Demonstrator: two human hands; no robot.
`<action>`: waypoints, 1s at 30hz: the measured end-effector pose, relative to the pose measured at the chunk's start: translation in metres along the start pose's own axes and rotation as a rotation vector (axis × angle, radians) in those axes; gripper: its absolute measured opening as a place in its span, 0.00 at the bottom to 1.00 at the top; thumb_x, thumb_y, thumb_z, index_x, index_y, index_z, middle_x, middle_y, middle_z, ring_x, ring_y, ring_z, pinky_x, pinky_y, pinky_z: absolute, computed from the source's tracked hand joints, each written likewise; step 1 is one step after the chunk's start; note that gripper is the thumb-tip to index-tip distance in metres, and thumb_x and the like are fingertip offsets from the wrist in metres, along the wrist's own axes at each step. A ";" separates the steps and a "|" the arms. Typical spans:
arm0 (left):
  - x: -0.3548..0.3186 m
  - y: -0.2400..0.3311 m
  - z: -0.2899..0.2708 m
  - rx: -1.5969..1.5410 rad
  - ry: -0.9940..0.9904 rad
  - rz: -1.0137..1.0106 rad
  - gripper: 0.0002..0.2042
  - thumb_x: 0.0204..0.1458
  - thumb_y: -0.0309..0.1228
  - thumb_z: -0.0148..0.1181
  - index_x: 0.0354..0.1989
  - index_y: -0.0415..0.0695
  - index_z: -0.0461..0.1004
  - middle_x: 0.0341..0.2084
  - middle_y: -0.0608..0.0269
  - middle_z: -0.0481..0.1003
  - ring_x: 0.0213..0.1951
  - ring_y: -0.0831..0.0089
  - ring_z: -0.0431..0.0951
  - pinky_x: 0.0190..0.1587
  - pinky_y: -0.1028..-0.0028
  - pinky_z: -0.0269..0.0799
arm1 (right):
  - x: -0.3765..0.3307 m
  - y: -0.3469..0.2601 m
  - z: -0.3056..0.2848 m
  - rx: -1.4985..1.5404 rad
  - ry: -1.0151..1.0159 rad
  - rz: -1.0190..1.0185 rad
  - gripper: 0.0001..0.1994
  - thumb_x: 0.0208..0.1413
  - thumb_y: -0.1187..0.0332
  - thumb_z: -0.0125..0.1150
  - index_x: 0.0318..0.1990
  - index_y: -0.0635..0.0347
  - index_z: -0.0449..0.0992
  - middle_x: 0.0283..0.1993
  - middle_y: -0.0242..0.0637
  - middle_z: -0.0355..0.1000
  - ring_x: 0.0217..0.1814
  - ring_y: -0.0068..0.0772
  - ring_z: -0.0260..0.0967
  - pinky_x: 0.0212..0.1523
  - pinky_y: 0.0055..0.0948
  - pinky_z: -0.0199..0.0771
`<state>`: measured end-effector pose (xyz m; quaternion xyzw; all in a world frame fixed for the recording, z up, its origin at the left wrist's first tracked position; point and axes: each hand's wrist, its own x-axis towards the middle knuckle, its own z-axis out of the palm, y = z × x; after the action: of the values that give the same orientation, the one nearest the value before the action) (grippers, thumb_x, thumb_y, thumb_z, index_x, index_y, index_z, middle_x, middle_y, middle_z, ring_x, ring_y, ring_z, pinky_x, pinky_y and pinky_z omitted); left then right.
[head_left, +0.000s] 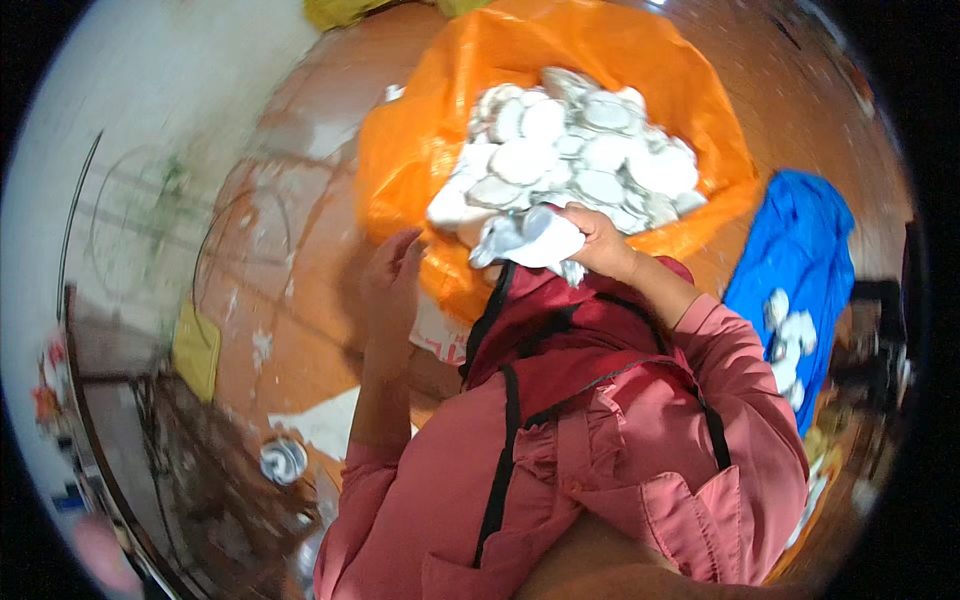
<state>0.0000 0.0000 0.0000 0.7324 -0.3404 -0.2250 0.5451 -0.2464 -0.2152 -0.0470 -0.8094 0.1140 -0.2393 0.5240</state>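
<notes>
In my right hand (600, 243) is a white rounded piece (550, 238) with a greyish, uneven left end; I cannot make out its kind. The fingers close on its right side, above my lap and at the near rim of an orange sack (400, 170). Many similar white rounded pieces (600, 150) lie heaped inside the sack's wide mouth. To the left of the sack's near edge, my left hand (393, 265) is raised with its fingers stretched out and nothing in them. A dark red apron (640, 375) covers my lap.
On the right, a blue cloth or bag (800, 235) has several white pieces (788, 340) on it. An open round tin (283, 460) stands on the reddish floor at lower left. Thin wires and a dark metal frame (80, 400) stand along the pale left wall. A yellow piece (197, 350) lies beside it.
</notes>
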 end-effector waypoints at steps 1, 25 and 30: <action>0.011 0.020 0.016 -0.090 -0.095 0.021 0.16 0.58 0.31 0.61 0.52 0.38 0.74 0.39 0.60 0.78 0.42 0.74 0.77 0.47 0.76 0.72 | -0.004 -0.006 -0.002 -0.149 0.049 -0.096 0.16 0.45 0.65 0.72 0.42 0.56 0.78 0.39 0.31 0.76 0.42 0.36 0.70 0.50 0.34 0.67; -0.055 0.025 0.310 0.331 -1.371 0.216 0.33 0.35 0.32 0.77 0.52 0.41 0.68 0.44 0.64 0.74 0.47 0.72 0.72 0.53 0.68 0.69 | -0.218 -0.058 -0.113 -0.764 0.211 -0.266 0.10 0.44 0.64 0.65 0.34 0.51 0.74 0.34 0.37 0.70 0.38 0.45 0.68 0.38 0.44 0.63; -0.074 0.099 0.317 0.890 -1.595 0.394 0.41 0.35 0.45 0.75 0.57 0.39 0.62 0.44 0.47 0.76 0.48 0.53 0.77 0.50 0.64 0.71 | -0.258 -0.059 -0.103 -0.584 0.083 0.068 0.22 0.40 0.60 0.72 0.42 0.54 0.71 0.37 0.39 0.72 0.42 0.46 0.70 0.44 0.41 0.66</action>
<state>-0.2968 -0.1664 -0.0056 0.4322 -0.7868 -0.4136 -0.1521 -0.5244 -0.1593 -0.0287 -0.9112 0.2263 -0.2115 0.2715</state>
